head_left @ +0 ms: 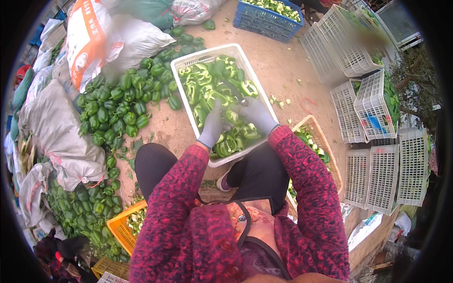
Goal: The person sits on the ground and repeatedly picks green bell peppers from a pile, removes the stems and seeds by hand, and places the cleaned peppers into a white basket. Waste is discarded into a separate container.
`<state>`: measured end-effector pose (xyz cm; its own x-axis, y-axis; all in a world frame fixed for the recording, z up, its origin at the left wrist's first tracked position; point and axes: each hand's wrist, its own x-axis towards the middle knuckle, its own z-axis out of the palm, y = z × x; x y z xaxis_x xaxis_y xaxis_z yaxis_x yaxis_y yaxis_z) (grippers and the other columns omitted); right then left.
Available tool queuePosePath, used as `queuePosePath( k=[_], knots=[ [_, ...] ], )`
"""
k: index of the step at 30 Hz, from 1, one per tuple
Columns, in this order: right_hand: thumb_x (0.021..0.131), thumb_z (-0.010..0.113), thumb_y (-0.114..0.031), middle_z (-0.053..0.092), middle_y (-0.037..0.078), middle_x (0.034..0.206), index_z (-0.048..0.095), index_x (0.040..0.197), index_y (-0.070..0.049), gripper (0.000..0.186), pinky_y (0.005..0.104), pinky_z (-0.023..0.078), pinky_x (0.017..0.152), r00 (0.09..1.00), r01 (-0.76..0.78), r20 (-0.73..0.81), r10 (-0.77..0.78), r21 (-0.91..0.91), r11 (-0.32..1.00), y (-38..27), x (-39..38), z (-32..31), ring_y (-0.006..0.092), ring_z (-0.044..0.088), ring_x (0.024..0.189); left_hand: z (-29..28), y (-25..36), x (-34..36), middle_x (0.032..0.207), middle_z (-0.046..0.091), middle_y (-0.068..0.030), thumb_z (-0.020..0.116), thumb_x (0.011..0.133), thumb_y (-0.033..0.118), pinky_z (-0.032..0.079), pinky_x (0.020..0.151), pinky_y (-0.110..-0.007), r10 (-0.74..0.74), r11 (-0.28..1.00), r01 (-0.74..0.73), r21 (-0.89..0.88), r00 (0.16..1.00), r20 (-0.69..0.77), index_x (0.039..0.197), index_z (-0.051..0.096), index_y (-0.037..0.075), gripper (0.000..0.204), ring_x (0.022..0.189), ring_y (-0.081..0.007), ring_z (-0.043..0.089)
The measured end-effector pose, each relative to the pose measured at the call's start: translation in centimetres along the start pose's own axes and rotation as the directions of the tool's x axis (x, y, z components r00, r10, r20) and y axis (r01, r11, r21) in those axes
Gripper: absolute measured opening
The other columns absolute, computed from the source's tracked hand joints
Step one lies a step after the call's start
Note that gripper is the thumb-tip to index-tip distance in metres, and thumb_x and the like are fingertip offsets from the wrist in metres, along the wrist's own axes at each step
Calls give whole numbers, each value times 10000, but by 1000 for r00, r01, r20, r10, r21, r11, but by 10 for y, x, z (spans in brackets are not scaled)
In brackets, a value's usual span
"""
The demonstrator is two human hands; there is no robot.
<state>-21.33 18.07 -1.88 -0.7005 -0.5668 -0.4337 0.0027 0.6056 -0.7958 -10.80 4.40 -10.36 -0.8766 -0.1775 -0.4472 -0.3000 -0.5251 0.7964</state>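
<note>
A white plastic crate (238, 51) stands tilted before me, filled with halved and cut green peppers (207, 89). Both my hands wear grey gloves and reach into it. My left hand (213, 123) lies over the left side of the pile, its fingers stretched out and the thumb apart. On the right, my right hand (257, 115) has its fingers bent in toward the middle. A pale cut pepper piece (232, 116) shows between the two hands. Near the right fingertips is a narrow dark shape that I cannot make out. What the right fingers hold is hidden.
Whole green peppers (125, 101) lie heaped on the floor at left, beside big woven sacks (66, 132). A blue crate (264, 21) of cut bits stands at the back. An orange crate (126, 231) is near my left, a tan crate (332, 160) at right, before stacked white crates (373, 179).
</note>
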Motion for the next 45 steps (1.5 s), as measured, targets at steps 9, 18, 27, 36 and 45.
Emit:
queuePosePath(
  k=[9,18,27,36,45],
  knots=[
    [925,761,-372,668,20,782,677,1126,-29,406,258,460,478,975,-121,-179,133,77,990,-20,-12,1,94,567,546,27,-26,5,1136,698,-223,682,971,453,565,797,-428,465,742,-258,619,863,-197,1322,578,-26,603,930,-326,708],
    [981,715,-282,688,47,1088,621,1297,-4,432,271,586,640,990,-68,140,-11,546,835,18,2,-23,124,675,849,37,7,-18,789,616,-42,590,1031,525,464,501,-292,246,923,-221,315,969,-40,1176,592,0,545,541,-128,568],
    [984,712,-226,707,58,1133,634,1296,0,393,271,584,785,975,-32,165,-148,764,644,21,2,-35,130,691,950,44,22,-10,753,622,-38,598,1019,554,471,521,-291,169,959,-166,231,986,4,1242,587,-3,600,538,-136,563],
    [982,706,-243,687,6,1048,662,1261,-22,358,235,531,720,982,56,109,-153,609,791,23,-6,-44,75,642,864,69,35,-25,957,714,-73,667,1000,451,531,663,-299,301,862,-252,440,952,-46,1248,662,18,499,718,-134,651],
    [1022,610,-266,697,33,1088,651,1247,-11,342,263,559,820,948,49,173,-266,747,663,50,21,-32,108,677,952,62,-19,8,1043,734,-165,641,1012,378,546,848,-384,556,667,-345,660,821,-133,1232,670,-2,440,939,-274,705]
  ],
)
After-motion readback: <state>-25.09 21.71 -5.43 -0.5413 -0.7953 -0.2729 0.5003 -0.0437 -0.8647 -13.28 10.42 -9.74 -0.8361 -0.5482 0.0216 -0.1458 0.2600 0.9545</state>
